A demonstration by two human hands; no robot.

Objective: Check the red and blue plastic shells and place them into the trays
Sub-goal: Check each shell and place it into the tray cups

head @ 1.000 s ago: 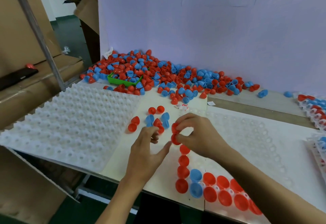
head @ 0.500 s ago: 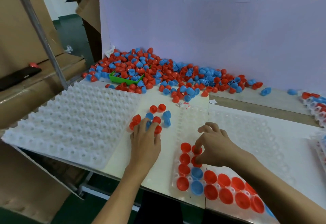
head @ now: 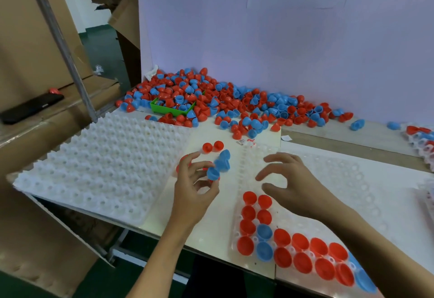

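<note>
Moved: both hands have come up since half a second ago. Back then the right hand pressed a red shell into the tray, and the left hand lay flat on the small bunch of loose shells.
Left hand [head: 191,194]: lifted above the bunch now, fingers curled, pinching a blue shell [head: 213,173] at its fingertips.
Right hand [head: 292,186]: off the tray, hovering above it, fingers spread wide and holding nothing.
Clear tray [head: 366,180]: lies at 3 o'clock from the left hand. Its near rows hold red and blue shells, open side up.
Newest red shell [head: 265,201]: sits in the tray just under the right hand, at 6 o'clock from the fingers.
Loose shells [head: 212,147]: a few red and blue ones lie on the table at 12 o'clock from the left hand.
Big pile [head: 234,103]: many red and blue shells along the wall, at 12 o'clock.
White tray [head: 98,168]: bumpy, at 9 o'clock from the left hand.
Hard to see: the left fingers cover some red shells. A green box [head: 171,109] is half buried in the pile. More filled trays at 3 o'clock are cut off by the edge.
</note>
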